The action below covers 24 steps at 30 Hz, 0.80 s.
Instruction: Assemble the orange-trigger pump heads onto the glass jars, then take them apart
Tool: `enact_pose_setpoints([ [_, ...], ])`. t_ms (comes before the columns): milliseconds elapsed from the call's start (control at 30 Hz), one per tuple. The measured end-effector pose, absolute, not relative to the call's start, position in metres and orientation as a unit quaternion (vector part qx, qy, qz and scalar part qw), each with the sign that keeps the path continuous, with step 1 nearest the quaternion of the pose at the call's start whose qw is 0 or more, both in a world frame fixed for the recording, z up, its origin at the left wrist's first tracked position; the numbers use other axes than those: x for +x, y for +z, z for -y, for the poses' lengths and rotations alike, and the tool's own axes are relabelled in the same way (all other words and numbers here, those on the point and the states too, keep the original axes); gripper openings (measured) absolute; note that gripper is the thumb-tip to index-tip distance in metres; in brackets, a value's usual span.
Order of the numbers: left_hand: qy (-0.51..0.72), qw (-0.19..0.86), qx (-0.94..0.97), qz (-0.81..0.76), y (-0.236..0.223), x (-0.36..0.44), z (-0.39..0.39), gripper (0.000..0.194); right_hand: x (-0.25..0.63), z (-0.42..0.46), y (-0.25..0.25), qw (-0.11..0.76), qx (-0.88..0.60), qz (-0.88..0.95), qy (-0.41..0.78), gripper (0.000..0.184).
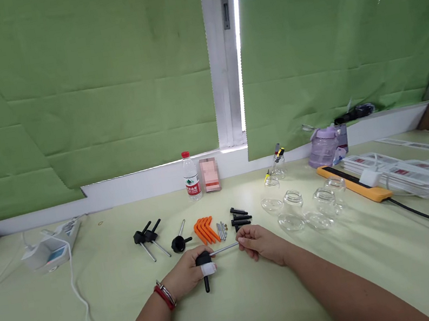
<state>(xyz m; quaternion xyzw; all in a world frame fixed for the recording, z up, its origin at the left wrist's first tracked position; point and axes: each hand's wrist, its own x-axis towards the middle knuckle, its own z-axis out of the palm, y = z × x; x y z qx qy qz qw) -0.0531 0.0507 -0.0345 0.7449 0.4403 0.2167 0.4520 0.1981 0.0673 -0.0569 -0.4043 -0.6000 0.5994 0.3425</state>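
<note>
My left hand point(190, 271), with white tape round a finger, is closed on a black plastic piece point(203, 259) that has a short black arm pointing down. From this piece a thin metal rod point(225, 248) runs out to the right. My right hand point(260, 241) pinches the rod's far end, and its fingertips hide the tip. Just beyond my hands lie orange bent pieces point(205, 230), small metal pins point(222, 230) and black ribbed pieces point(240, 217). Similar black pieces with metal rods point(149, 238) lie farther left, beside a black cup-shaped piece with a rod point(179, 243).
Several clear glass jars point(293, 199) stand on the right of the table point(133, 316). Behind are a water bottle point(191, 178), a pink box point(210, 175) and a purple jug point(323, 148). An orange power strip point(354, 183) lies right; a white one point(52, 248), left, trails a cable.
</note>
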Motion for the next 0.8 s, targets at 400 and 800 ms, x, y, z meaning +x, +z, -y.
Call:
enact_pose_setpoints([
  [400, 0.212, 0.454, 0.741, -0.447, -0.0332, -0.0531, -0.0497, 0.035, 0.1976, -0.0671, -0.0575, 0.332, -0.411, 0.614, 0.586, 0.031],
  [800, 0.216, 0.449, 0.742, -0.447, -0.0323, -0.0520, -0.0491, 0.032, 0.1985, -0.0673, -0.0590, 0.351, -0.395, 0.599, 0.602, 0.033],
])
